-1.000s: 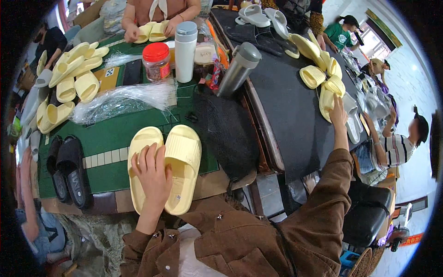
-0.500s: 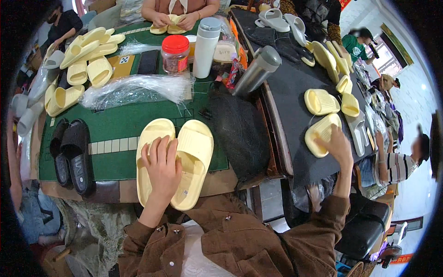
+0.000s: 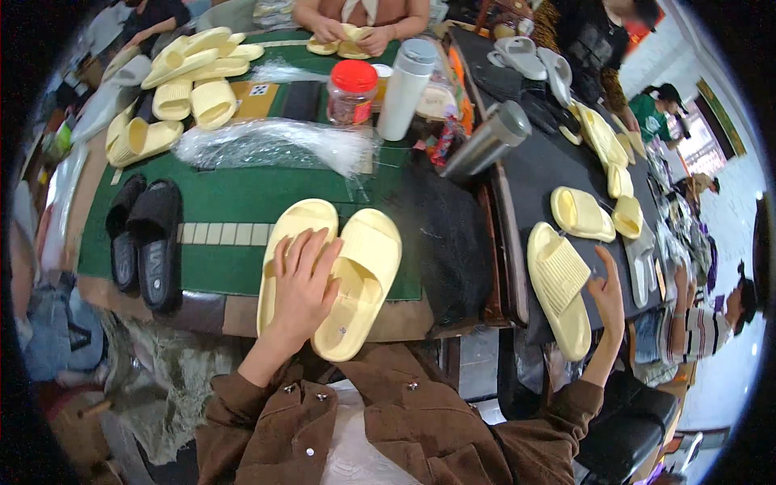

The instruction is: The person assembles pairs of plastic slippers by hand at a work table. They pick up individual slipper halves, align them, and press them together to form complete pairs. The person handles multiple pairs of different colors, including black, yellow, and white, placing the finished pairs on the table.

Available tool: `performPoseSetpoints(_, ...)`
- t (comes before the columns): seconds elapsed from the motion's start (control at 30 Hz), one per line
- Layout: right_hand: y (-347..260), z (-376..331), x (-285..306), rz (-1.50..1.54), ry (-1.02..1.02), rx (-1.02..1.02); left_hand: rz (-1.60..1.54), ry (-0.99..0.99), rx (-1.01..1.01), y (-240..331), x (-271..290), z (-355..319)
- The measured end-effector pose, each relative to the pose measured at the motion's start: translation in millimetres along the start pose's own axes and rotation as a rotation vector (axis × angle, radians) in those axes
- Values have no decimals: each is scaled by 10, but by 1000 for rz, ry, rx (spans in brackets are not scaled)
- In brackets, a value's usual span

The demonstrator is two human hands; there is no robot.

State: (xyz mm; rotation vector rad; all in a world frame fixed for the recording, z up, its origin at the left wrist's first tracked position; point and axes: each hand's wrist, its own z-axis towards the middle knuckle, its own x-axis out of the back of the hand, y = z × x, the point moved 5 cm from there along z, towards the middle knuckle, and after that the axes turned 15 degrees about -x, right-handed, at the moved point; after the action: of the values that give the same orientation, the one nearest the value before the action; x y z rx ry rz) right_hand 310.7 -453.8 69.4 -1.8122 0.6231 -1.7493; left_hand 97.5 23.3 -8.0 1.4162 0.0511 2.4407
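Observation:
A pair of pale yellow ribbed slide slippers [image 3: 362, 283] lies side by side at the near edge of the green-topped table, toes pointing away. My left hand [image 3: 305, 279] rests on the left slipper's strap, its fingers stretched and slightly spread. On the dark table to the right, another yellow slipper [image 3: 558, 279] lies lengthwise, its heel end toward me. My right hand [image 3: 608, 301] is at its right side, thumb and forefinger apart, the thumb close to the strap. I cannot tell whether it touches. Further back lie more yellow slippers [image 3: 580, 213].
Black slippers [image 3: 155, 246] sit at the left. Beyond are clear plastic bags [image 3: 271, 147], a red-lidded jar [image 3: 352, 93], a white bottle [image 3: 406, 89] and a leaning steel flask [image 3: 489, 139]. Yellow slippers [image 3: 212, 103] are heaped far left. Another person's hands [image 3: 352, 34] hold slippers opposite.
The slipper by my right hand has come nearer and turned lengthwise. My right hand has shifted from on it to its right side, fingers apart. The whole view has also shifted.

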Motion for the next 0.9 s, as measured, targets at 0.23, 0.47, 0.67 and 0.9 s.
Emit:
performPoseSetpoints(0.23,-238,-65,-224,179,-83,-29,-96,-72,-35,-43,559,-214)
performPoseSetpoints(0.47,-340,-46,-220,208,-113,55,-103,-246,-47,81,124,-448)
performPoseSetpoints(0.67,-331,360,-263,-327,71,195,-32,-94,17,129,-146,-348)
performPoseSetpoints(0.9,-208,738,-194,-388,274,154,-171,-7,143,79,-193,-271)
